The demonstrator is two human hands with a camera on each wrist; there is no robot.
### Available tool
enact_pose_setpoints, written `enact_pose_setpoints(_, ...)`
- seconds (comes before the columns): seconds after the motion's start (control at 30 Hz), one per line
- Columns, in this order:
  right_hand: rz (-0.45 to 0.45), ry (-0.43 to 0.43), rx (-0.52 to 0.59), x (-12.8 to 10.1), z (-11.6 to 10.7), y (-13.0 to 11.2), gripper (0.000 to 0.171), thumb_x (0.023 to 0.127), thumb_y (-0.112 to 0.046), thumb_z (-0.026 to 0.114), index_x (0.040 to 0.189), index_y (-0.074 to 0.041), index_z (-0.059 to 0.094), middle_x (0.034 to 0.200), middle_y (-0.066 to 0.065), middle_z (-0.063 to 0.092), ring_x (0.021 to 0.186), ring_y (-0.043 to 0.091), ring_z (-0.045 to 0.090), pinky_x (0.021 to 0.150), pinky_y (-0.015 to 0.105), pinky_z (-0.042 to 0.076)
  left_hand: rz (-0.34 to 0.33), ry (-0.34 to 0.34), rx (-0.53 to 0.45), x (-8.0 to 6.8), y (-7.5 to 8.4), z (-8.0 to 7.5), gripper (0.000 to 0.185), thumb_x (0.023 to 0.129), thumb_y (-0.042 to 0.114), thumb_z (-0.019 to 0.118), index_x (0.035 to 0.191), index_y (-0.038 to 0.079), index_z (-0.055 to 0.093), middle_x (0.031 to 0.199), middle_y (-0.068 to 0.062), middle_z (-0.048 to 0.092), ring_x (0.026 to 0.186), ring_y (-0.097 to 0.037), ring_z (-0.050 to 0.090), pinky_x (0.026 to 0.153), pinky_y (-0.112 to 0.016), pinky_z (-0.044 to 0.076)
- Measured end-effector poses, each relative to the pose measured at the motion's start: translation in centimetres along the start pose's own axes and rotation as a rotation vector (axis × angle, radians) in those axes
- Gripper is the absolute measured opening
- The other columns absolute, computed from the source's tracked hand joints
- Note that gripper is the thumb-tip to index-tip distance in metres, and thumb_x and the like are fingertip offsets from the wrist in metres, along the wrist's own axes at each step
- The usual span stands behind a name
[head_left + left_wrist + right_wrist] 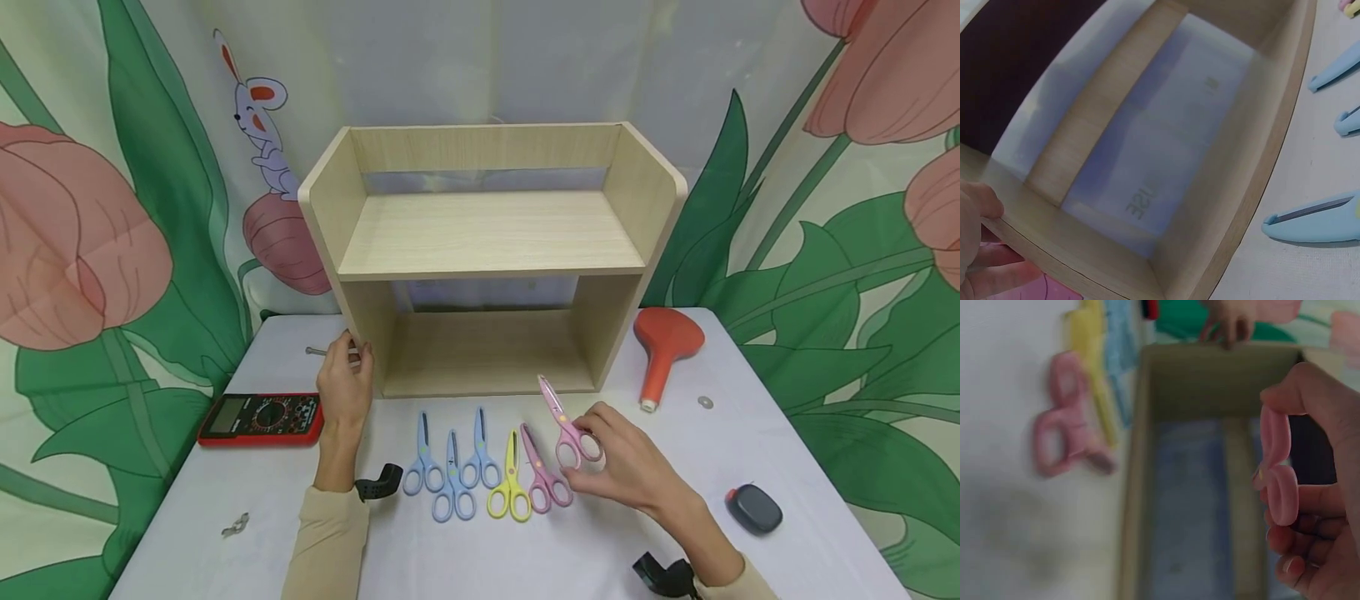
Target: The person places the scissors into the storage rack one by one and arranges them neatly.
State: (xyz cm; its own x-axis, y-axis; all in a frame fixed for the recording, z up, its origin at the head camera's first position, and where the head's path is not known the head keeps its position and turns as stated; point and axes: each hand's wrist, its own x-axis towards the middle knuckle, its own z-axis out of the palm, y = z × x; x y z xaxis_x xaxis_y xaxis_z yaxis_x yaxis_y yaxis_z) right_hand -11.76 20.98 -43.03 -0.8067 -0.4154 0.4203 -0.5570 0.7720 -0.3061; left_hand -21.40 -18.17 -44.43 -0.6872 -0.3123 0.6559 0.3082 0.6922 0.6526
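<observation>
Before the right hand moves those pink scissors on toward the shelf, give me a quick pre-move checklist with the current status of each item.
1. Right hand grips the pink scissors by the handles: ok.
2. Blades closed and pointing away from the person, toward the shelf: ok.
3. Left hand steadies the wooden shelf at its left front edge: ok.
4. Lower compartment free of things: ok as far as the head view and both wrist views show.
5. The other scissors, three blue, one yellow and one pink, lie on the table apart from the lifted pair: ok.
6. Firmness of the grip: cannot tell.
</observation>
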Motion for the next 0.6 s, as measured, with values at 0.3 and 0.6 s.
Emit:
enact_pose_setpoints(0.3, -0.329, 0.17, 0.126, 7.7, -4.6, -5.2, 0.057, 0.065, -0.033, 0.089, 0.109, -0.006, 0.066, 0.099, -0.001, 0.06, 0.087, 0.007, 0.057, 0.069, 0.02, 0.058, 0.005, 0.015, 0.008, 0.0, 0.0, 0.0, 0.031, 0.096, 0.009, 0.065, 0.122, -0.007, 0.06, 0.108, -0.027, 0.066, 0.09, -0.039, 0.072, 0.071, -0.046, 0.064)
enact_pose_setpoints(0.6, -0.322, 0.256, 0.166, 17.0, -5.8, -8.7, 0.049, 0.071, -0.037, 0.083, 0.102, -0.001, 0.068, 0.092, 0.007, 0.06, 0.076, 0.015, 0.057, 0.062, 0.024, 0.054, 0.018, 0.015, 0.001, -0.1, 0.0, 0.2, 0.031, 0.096, 0.008, 0.065, 0.123, -0.008, 0.06, 0.107, -0.027, 0.066, 0.089, -0.039, 0.072, 0.071, -0.046, 0.064)
